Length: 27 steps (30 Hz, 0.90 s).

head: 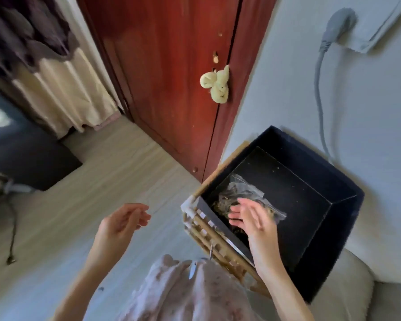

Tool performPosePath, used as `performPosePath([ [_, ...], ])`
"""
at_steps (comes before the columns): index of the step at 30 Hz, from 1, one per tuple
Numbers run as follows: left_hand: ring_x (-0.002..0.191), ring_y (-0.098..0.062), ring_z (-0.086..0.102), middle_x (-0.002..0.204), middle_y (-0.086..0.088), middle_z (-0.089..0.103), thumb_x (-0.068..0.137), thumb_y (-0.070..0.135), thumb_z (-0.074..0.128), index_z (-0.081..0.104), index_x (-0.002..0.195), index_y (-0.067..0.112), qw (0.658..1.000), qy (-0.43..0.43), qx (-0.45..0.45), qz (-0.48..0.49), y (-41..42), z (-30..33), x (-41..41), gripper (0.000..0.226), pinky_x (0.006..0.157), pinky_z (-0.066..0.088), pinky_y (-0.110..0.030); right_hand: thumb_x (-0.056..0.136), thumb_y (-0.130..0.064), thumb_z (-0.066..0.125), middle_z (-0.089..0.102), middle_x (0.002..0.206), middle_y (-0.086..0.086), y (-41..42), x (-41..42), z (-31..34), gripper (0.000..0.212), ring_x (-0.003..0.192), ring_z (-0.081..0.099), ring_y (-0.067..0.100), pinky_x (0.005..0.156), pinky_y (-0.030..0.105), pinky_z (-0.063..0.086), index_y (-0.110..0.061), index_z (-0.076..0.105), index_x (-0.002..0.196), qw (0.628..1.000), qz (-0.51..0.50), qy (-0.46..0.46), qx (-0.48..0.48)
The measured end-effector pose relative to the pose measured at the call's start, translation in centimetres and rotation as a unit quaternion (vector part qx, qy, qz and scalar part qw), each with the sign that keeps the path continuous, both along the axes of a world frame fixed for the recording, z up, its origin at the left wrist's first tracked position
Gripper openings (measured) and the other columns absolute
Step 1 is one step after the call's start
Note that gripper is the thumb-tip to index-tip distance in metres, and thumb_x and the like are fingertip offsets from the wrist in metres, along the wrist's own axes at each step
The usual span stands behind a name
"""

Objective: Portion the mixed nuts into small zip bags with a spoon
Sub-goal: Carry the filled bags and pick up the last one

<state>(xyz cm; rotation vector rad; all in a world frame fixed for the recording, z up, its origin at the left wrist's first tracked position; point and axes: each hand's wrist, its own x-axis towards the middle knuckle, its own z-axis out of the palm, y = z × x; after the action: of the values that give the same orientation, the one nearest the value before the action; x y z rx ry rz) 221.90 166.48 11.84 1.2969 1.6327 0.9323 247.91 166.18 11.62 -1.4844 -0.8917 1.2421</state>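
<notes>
A clear zip bag (245, 193) with nuts in it lies on the floor of a dark open box (310, 172) at the right. My right hand (250, 216) hovers over the box's near side with its fingers straight and spread, holding nothing; I cannot tell whether the fingertips touch the bag. My left hand (123, 221) hangs in the air left of the box, fingers loosely curled and empty. The bag's lower part is hidden behind my right hand. No spoon is in view.
The box sits on a bamboo lattice stand (213, 237). Behind it are a red wooden door (171, 77) with a yellow cloth knot (215, 85), and a white wall with a grey cable (320, 93). A dark seat (28, 154) stands far left on the wooden floor.
</notes>
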Motion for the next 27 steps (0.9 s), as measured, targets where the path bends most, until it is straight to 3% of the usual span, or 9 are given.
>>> performPosePath([
  [4, 0.064, -0.007, 0.065, 0.075, -0.008, 0.069, 0.092, -0.003, 0.047, 0.063, 0.09, 0.007, 0.988, 0.008, -0.025, 0.154, -7.1, -1.6, -4.5, 0.02, 0.063, 0.05, -0.017, 0.085, -0.035, 0.055, 0.071, 0.093, 0.0, 1.6, -3.8, 0.2, 0.03, 0.085, 0.068, 0.018, 0.076, 0.027, 0.056, -0.018, 0.064, 0.107, 0.986, 0.169, 0.012, -0.008],
  [8, 0.059, -0.004, 0.063, 0.072, -0.008, 0.068, 0.092, -0.003, 0.046, 0.063, 0.087, 0.008, 0.947, -0.03, -0.049, 0.317, -14.8, -3.3, -5.4, 0.021, 0.06, 0.049, -0.015, 0.094, -0.017, 0.052, 0.069, 0.089, 0.006, 1.9, -7.4, -1.8, 0.016, 0.081, 0.065, 0.019, 0.068, 0.022, 0.054, -0.011, 0.063, 0.105, 0.956, 0.287, -0.012, -0.065],
  [12, 0.058, -0.005, 0.062, 0.073, -0.008, 0.069, 0.093, -0.001, 0.047, 0.064, 0.085, 0.011, 0.876, -0.067, -0.061, 0.474, -20.9, -4.5, -2.7, 0.022, 0.059, 0.049, -0.013, 0.097, -0.008, 0.046, 0.067, 0.086, 0.01, 1.4, -9.5, -3.7, 0.016, 0.075, 0.063, 0.019, 0.06, 0.019, 0.053, -0.005, 0.06, 0.104, 0.918, 0.376, -0.057, -0.11],
  [16, 0.058, -0.005, 0.063, 0.075, -0.012, 0.068, 0.094, 0.001, 0.045, 0.064, 0.088, 0.009, 0.783, -0.113, -0.048, 0.61, -25.7, -5.5, 1.8, 0.022, 0.058, 0.05, -0.014, 0.099, -0.008, 0.043, 0.066, 0.086, 0.014, 0.4, -11.1, -4.5, 0.017, 0.075, 0.062, 0.025, 0.063, 0.027, 0.053, -0.007, 0.06, 0.1, 0.879, 0.449, -0.078, -0.141],
  [20, 0.066, -0.018, 0.063, 0.074, -0.009, 0.069, 0.094, 0.003, 0.046, 0.066, 0.086, 0.011, 0.699, -0.146, -0.044, 0.699, -29.7, -6.7, 6.0, 0.023, 0.059, 0.05, -0.015, 0.099, -0.01, 0.044, 0.067, 0.082, 0.01, -0.8, -13.4, -5.2, 0.018, 0.07, 0.063, 0.02, 0.06, 0.025, 0.053, -0.006, 0.062, 0.099, 0.837, 0.513, -0.107, -0.157],
  [22, 0.07, -0.021, 0.064, 0.07, -0.006, 0.07, 0.094, 0.004, 0.047, 0.067, 0.086, 0.012, 0.672, -0.152, -0.049, 0.723, -31.3, -7.2, 7.2, 0.023, 0.06, 0.051, -0.015, 0.098, -0.011, 0.045, 0.068, 0.08, 0.009, -1.7, -15.0, -5.6, 0.018, 0.067, 0.064, 0.018, 0.055, 0.021, 0.053, -0.009, 0.063, 0.095, 0.815, 0.543, -0.119, -0.165],
  [27, 0.064, -0.012, 0.064, 0.068, -0.005, 0.07, 0.094, 0.002, 0.046, 0.066, 0.085, 0.01, 0.614, -0.159, -0.051, 0.771, -34.4, -7.9, 6.6, 0.023, 0.058, 0.05, -0.013, 0.099, -0.015, 0.046, 0.068, 0.081, 0.009, -4.3, -21.1, -6.4, 0.018, 0.065, 0.064, 0.018, 0.054, 0.019, 0.051, -0.011, 0.062, 0.094, 0.745, 0.625, -0.162, -0.169],
])
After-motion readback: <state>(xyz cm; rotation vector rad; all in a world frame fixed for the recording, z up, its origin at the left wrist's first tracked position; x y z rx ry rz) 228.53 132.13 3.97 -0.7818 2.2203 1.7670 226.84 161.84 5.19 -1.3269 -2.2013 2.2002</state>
